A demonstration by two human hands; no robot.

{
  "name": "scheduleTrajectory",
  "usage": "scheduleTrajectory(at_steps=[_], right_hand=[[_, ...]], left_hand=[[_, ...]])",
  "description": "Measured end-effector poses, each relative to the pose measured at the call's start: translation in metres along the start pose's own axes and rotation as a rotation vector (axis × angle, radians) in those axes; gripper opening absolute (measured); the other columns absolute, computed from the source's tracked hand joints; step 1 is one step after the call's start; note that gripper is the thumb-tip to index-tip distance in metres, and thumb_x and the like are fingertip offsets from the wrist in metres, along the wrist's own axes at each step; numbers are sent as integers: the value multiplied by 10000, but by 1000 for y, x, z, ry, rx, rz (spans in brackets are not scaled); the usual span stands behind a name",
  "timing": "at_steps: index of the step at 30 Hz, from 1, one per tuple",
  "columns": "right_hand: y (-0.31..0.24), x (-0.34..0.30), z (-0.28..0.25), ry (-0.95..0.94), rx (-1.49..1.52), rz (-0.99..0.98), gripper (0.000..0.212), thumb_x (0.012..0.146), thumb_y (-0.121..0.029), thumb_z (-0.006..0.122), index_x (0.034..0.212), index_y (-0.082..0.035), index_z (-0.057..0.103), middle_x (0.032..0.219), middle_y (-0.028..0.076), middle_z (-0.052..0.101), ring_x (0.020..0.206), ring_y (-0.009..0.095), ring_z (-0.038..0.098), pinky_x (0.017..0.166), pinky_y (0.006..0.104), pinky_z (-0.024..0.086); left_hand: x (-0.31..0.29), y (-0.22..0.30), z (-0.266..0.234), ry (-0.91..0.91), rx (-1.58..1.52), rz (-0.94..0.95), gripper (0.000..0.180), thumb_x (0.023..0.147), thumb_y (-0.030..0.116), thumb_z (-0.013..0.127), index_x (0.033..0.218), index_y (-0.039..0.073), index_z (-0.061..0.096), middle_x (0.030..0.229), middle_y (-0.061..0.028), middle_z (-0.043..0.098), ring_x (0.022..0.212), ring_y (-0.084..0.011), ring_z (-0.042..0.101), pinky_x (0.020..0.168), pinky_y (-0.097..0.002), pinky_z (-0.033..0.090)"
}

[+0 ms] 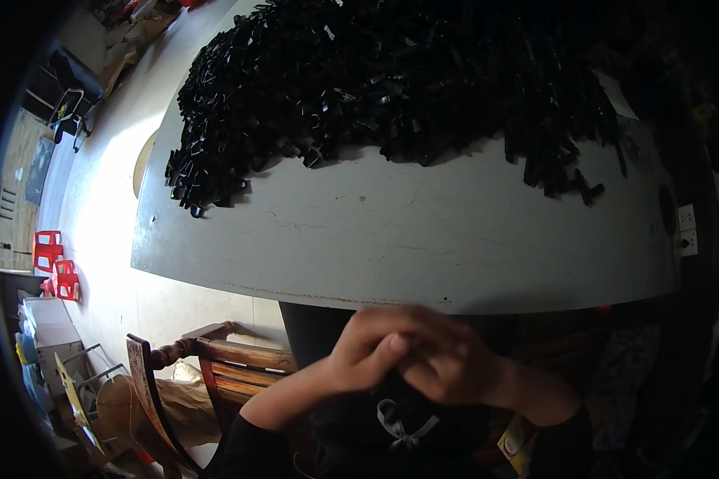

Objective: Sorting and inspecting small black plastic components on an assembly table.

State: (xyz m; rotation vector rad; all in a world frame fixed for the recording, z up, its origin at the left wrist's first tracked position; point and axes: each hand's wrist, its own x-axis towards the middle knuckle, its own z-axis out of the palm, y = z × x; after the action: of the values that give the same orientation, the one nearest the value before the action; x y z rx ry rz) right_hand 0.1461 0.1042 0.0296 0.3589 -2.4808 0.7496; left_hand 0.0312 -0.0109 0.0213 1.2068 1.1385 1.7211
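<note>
Person's two hands & work surface, seen from above. L hand and R hand meet in front of the torso, by the near edge of a pale bench. L hand is partly curled, fingers lying over the R hand; R hand is bent inward, its fingers mostly hidden. No held item shows, but whether anything lies btwn the palms can't be told; nor can contact w/ the bench edge, which the L hand overlaps in view. Main material: a large heap of small, glossy black pieces, spread over the far part of the bench, well apart from both hands, w/ a ragged near margin. The bare near strip is scratched & spotted. Surroundings: slatted wooden chair to the L; red stools farther L on a pale floor; white wall outlet at far R. A pale drawstring bow shows on dark clothing below the hands.
</note>
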Motion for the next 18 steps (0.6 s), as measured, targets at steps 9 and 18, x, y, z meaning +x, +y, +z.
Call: scheduleTrajectory(at_steps=[9,18], right_hand=[[150,36,-17,63,-573,220,174,797,28,572,920,-56,661,735,55,566,711,206,586,618,333,475],[161,42,-16,-111,-797,167,193,686,82,632,796,-56,554,748,45,526,723,197,571,567,320,478]], left_hand=[[57,-23,-109,652,1220,-146,98,811,129,662,889,83,627,857,-54,564,800,-237,595,655,-361,473],[50,-33,-125,571,1452,21,94,756,71,669,844,90,645,981,-40,600,871,-254,610,708,-363,492]])
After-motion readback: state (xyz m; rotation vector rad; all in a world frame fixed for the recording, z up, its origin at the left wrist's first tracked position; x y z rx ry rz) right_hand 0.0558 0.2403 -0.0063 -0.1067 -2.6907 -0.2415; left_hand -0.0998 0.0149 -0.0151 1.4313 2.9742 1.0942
